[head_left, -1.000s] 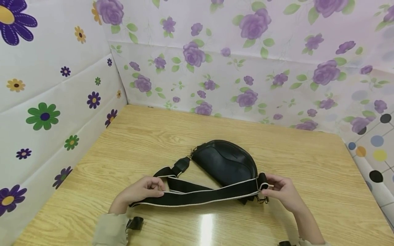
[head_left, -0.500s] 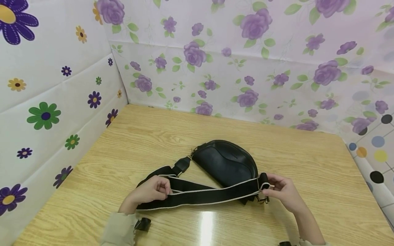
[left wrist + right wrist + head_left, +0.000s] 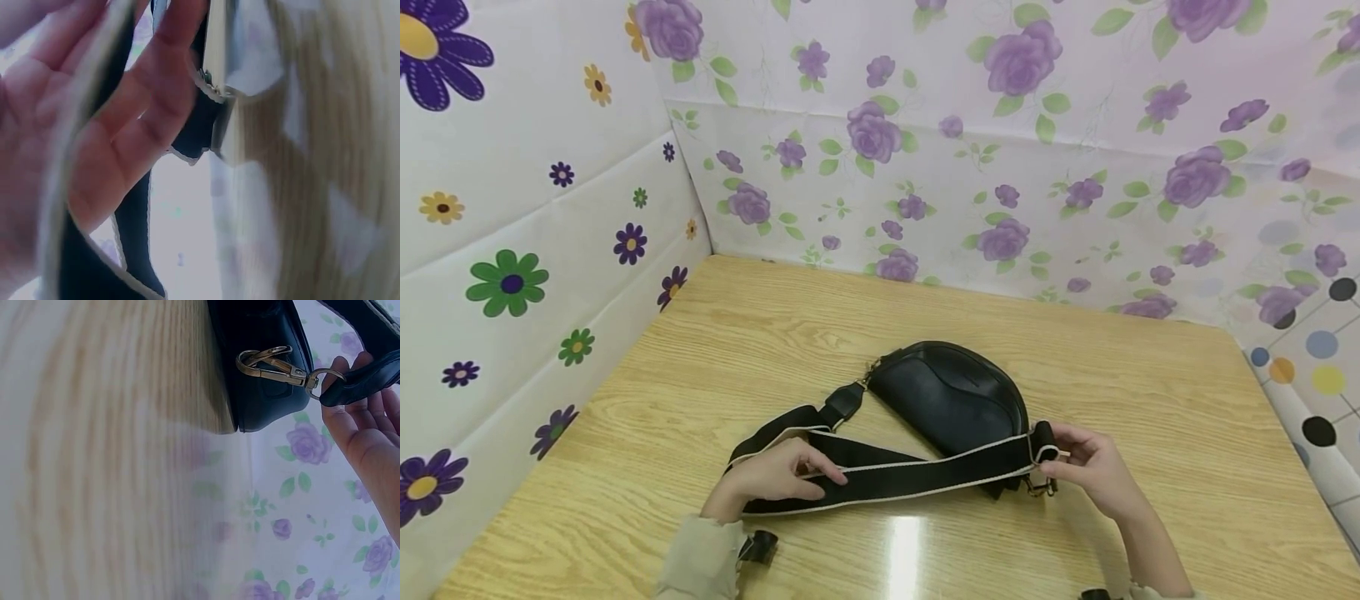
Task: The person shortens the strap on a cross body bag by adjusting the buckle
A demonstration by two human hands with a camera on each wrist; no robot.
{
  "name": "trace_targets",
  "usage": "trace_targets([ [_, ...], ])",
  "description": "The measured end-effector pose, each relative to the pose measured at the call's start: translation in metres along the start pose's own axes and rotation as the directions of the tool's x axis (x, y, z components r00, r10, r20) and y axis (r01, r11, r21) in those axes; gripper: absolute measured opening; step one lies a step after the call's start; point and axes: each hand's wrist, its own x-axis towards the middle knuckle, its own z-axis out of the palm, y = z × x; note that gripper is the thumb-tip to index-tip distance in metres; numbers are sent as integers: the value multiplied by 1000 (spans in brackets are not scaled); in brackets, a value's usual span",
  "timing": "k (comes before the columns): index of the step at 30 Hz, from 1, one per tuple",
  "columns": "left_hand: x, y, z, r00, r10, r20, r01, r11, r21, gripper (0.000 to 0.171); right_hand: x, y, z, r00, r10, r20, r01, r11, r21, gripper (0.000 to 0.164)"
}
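A black half-moon shoulder bag lies on the table, its wide black strap with white edging looped toward me. At the strap's left part is my left hand, index finger extended along the band and thumb apart below it. In the left wrist view, a blurred strap edge crosses before the palm. My right hand pinches the strap's folded right end beside the bag. A gold snap hook and ring join the strap's leather tab to the bag in the right wrist view.
The wood-grain table is bordered by a flower-print back sheet and a left sheet with bold flowers. A dotted sheet hangs at the right. Black bands show near the wrists.
My left hand has slid rightward along the strap, and its index finger and thumb have spread apart. The strap's left loop has shifted a little right. My right hand and the bag stay put.
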Motion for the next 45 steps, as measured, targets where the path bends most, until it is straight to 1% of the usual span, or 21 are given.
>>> trace_targets([
  [2, 2, 1, 1, 999, -28, -19, 28, 999, -27, 17, 0, 0, 0, 1000, 1, 2, -1, 1000, -2, 42],
  [5, 5, 0, 3, 997, -59, -55, 55, 997, -61, 14, 0, -1, -1, 1000, 11, 2, -11, 1000, -6, 43],
  [7, 6, 0, 5, 996, -59, -65, 55, 996, -70, 12, 0, -1, -1, 1000, 18, 1, -18, 1000, -7, 43],
  [10, 8, -1, 8, 998, -33, -48, 29, 997, -66, 14, 0, 0, -1, 1000, 11, 1, -11, 1000, -8, 42],
  [13, 9, -1, 11, 999, -12, -35, 9, 996, -87, 17, 0, 0, -1, 1000, 1, 2, -1, 1000, -12, 42],
  [15, 10, 0, 13, 998, -20, -61, 13, 995, -104, 17, -1, 0, -1, 1000, 2, -3, -2, 1000, -15, 41],
  [17, 11, 1, 15, 994, -43, -101, 32, 993, -109, 17, -2, 0, -2, 1000, 2, -7, -2, 1000, -17, 41],
  [20, 13, 2, 17, 982, -72, -173, 51, 991, -125, 18, -2, 0, -2, 1000, 1, -9, -2, 1000, -16, 41],
  [22, 12, 1, 18, 975, -87, -204, 57, 987, -148, 21, -2, 0, -3, 1000, -2, -6, 2, 1000, -13, 41],
  [26, 8, -2, 16, 967, -80, -242, 28, 977, -213, 23, -2, -1, -3, 1000, 10, 1, -10, 1000, -19, 41],
  [28, 6, -3, 14, 968, -57, -243, -2, 972, -237, 24, -2, -2, -3, 1000, 23, 8, -23, 999, -28, 41],
  [30, 4, -5, 11, 972, -23, -234, -35, 970, -241, 25, -3, -2, -3, 1000, 21, 20, -20, 999, -30, 41],
  [33, 0, -8, 7, 974, 23, -226, -75, 971, -227, 24, -2, -2, -3, 999, 8, 32, -7, 1000, -24, 43],
  [35, -2, -10, 4, 974, 41, -223, -89, 974, -210, 23, -3, -2, -3, 999, -2, 38, 3, 1000, -15, 44],
  [38, -6, -11, 1, 974, 52, -220, -96, 977, -192, 22, -3, -2, -4, 999, -7, 43, 7, 1000, -8, 45],
  [41, -9, -12, -1, 977, 48, -210, -88, 978, -187, 22, -2, -2, -4, 999, 2, 53, -2, 1000, -6, 44],
  [45, -14, -13, -5, 978, 46, -205, -80, 983, -162, 21, -2, -1, -4, 998, 6, 55, -5, 1000, -27, 44],
])
